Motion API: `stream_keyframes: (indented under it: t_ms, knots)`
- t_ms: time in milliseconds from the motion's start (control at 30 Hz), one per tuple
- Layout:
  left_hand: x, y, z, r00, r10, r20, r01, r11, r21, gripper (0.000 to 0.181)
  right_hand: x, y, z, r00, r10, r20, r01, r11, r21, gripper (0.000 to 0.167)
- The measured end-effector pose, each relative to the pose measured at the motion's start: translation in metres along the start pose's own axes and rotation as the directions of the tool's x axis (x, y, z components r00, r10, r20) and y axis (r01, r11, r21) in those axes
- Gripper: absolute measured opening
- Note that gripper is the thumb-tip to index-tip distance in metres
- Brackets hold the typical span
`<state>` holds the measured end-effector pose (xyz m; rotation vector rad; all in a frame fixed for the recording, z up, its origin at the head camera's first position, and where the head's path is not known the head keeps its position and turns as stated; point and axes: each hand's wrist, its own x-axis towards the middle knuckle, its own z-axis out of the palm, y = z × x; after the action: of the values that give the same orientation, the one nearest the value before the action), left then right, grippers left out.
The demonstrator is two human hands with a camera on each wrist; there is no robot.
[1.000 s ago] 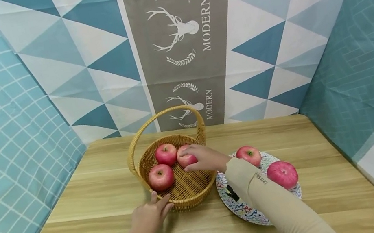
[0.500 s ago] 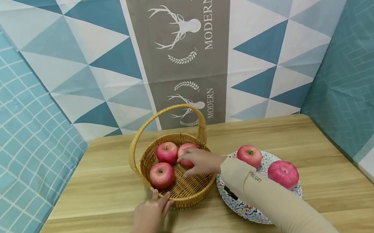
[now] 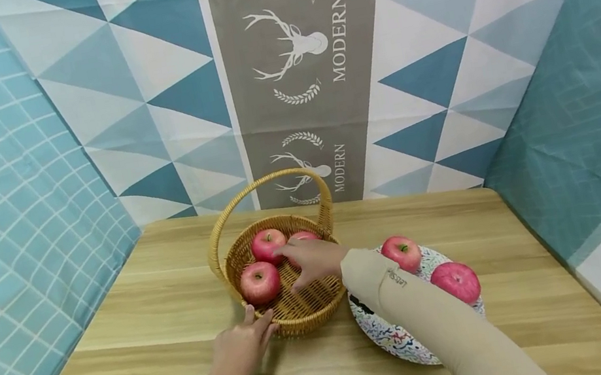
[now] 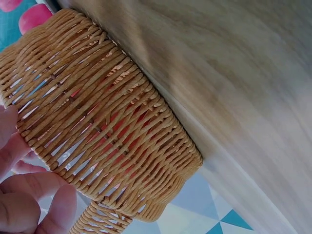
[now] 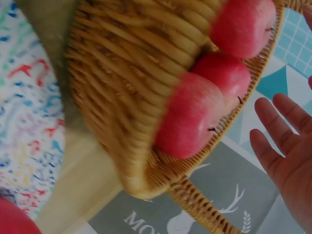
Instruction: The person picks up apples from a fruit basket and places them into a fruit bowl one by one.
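Note:
Three red apples lie in the wicker basket: a front-left one, one behind it and one at the back right, partly covered by the right hand. That hand hovers over the basket, fingers spread and holding nothing; the right wrist view shows its straight fingers apart from the apples. The left hand holds the basket's near-left rim, its fingers bent at the rim in the left wrist view, against the woven wall.
Right of the basket stands a round patterned plate with two more apples, one at its back and one at its right. The right forearm passes over the plate. The basket's tall handle arches above its back. Patterned cloths surround the wooden table.
The right hand has come away from the back-right apple, its fingers spreading and shifting slightly left. That apple stays in the basket. The left hand has kept its place at the rim.

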<state>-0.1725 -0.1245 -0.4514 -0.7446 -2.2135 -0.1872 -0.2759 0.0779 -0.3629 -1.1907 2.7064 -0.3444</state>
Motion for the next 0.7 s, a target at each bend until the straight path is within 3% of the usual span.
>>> stream_keyframes:
  t_ms: [167, 333, 533, 700]
  knots:
    - [0.000, 0.000, -0.001, 1.000, 0.004, 0.030, -0.004, 1.000, -0.001, 0.052, 0.010, 0.001, -0.005, 1.000, 0.021, 0.002, -0.020, 0.999, -0.027, 0.082]
    - [-0.001, -0.001, -0.002, 1.000, 0.003, 0.022, -0.004, 1.000, 0.007, 0.056, 0.021, -0.005, -0.006, 0.999, 0.043, -0.014, -0.043, 0.999, 0.004, 0.080]
    - [0.000, 0.000, -0.004, 0.999, -0.025, 0.047, 0.024, 1.000, 0.018, 0.029, 0.033, -0.016, 0.003, 0.996, 0.033, 0.079, -0.030, 0.999, -0.033, 0.085]
    - [-0.001, 0.002, -0.003, 0.998, -0.026, 0.052, 0.025, 0.999, 0.020, 0.025, 0.043, -0.018, 0.016, 0.996, 0.014, 0.090, -0.004, 0.994, -0.105, 0.077]
